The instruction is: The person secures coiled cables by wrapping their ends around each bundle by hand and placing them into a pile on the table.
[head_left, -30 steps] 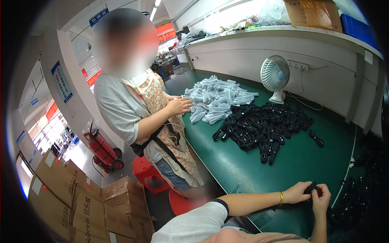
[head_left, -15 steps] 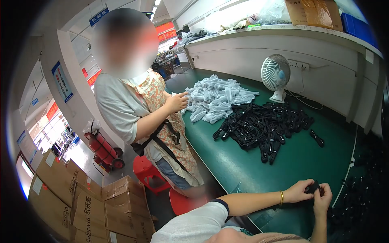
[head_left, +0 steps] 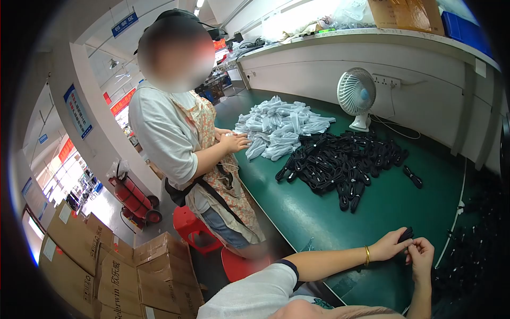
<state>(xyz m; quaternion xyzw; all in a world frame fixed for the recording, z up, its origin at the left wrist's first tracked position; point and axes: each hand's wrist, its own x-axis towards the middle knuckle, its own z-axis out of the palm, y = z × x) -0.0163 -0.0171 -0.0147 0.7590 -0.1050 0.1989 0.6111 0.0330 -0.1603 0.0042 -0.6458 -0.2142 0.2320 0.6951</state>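
Note:
My left hand (head_left: 389,245), with a gold bracelet at its wrist, is closed around a small black cable bundle (head_left: 407,234). Its dark end sticks out past my fingers. Right beside it, my right hand (head_left: 421,256) has its fingers pinched together against the left fingertips; what lies between them is hidden. Both hands are over the near right part of the green table (head_left: 297,207). Farther back lies a heap of black coiled cables (head_left: 340,165) with small ties. One single black cable bundle (head_left: 413,177) lies apart from the heap, on its right.
White wrapped pieces (head_left: 289,125) are heaped beyond the black cables. A fan (head_left: 357,98) stands by the wall. More black pieces (head_left: 467,260) lie at the right edge. A co-worker in a floral apron (head_left: 204,138) stands at the left, near red stools (head_left: 194,228) and cartons (head_left: 117,276).
My hands have shifted slightly, and more of the black bundle shows above my left fingers. The co-worker's hands have come lower and closer together by the white heap. The view has turned slightly.

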